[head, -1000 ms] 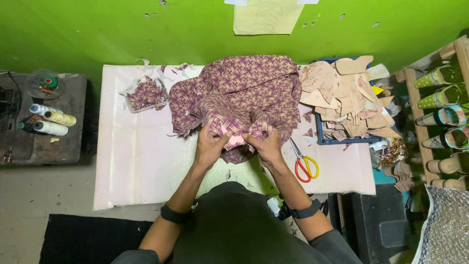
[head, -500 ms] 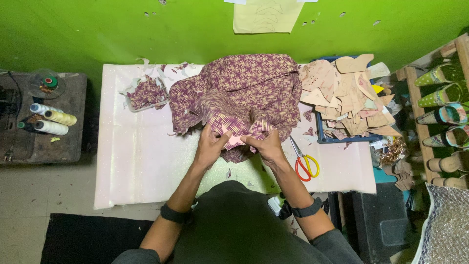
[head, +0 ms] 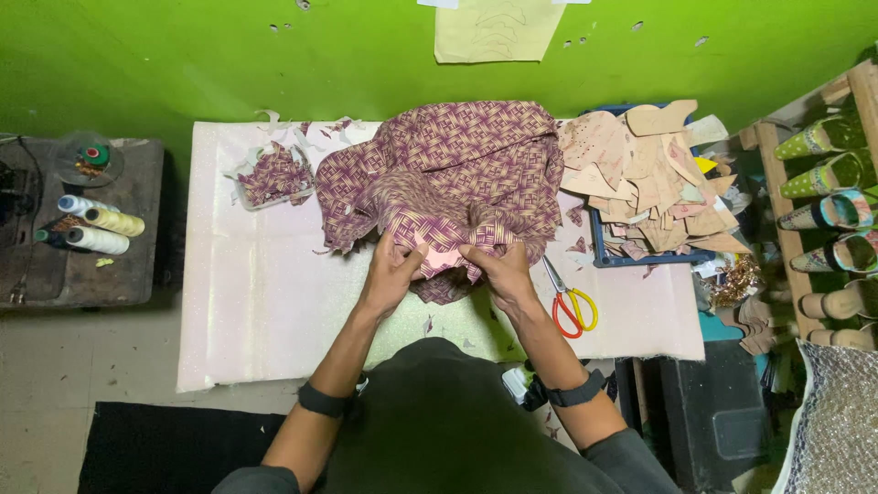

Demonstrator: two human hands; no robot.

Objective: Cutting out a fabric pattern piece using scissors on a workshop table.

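Observation:
A large piece of purple and beige woven-pattern fabric [head: 457, 174] lies bunched on the white table [head: 265, 311]. My left hand [head: 391, 273] and my right hand [head: 498, 270] both grip its near edge, side by side, fingers curled into the folds. A pinkish piece [head: 442, 259] shows between the two hands. Each wrist wears a black band.
Scissors with red and yellow handles [head: 569, 302] lie just right of my right hand. A blue tray heaped with tan cardboard cut-outs [head: 649, 174] stands at the right. A small heap of fabric scraps [head: 273, 174] sits at the back left. Thread spools [head: 91, 229] rest on a dark side table; shoes line a rack [head: 828, 192].
The hands have shifted slightly on the fabric's near edge, working the folds; the pinkish piece shows more between them. Nothing else moved.

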